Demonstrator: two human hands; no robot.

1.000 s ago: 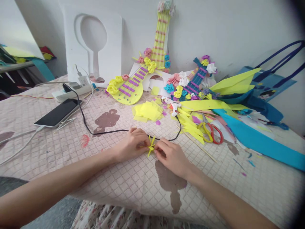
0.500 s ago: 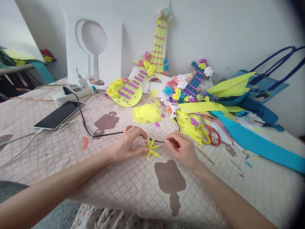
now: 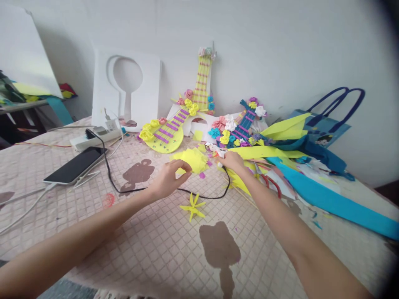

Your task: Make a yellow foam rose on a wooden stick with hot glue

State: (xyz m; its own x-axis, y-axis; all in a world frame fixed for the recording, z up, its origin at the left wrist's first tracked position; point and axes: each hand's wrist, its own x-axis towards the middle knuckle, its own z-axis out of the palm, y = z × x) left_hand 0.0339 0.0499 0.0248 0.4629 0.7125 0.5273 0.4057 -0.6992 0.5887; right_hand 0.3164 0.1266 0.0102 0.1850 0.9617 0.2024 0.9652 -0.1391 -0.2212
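Note:
A yellow paper star-shaped flower (image 3: 193, 207) lies by itself on the tablecloth (image 3: 156, 241), in front of both hands. My left hand (image 3: 170, 176) hovers at the near edge of a stack of yellow paper pieces (image 3: 195, 159), thumb and fingers curved apart with nothing between them. Farther right, my right hand (image 3: 230, 161) is closed round the white glue gun (image 3: 222, 154), whose black cord (image 3: 215, 197) loops across the cloth. The hand covers most of the gun.
Paper-decorated guitars (image 3: 168, 135) stand and lie at the back. Red scissors (image 3: 274, 185), yellow strips and a blue paper strip (image 3: 330, 201) spread at the right. A phone (image 3: 76, 165) and power strip (image 3: 93, 138) are at the left.
My left hand has let go of the yellow flower and lifted away toward the paper stack. My right hand has reached forward and taken hold of the glue gun. The view has tilted up.

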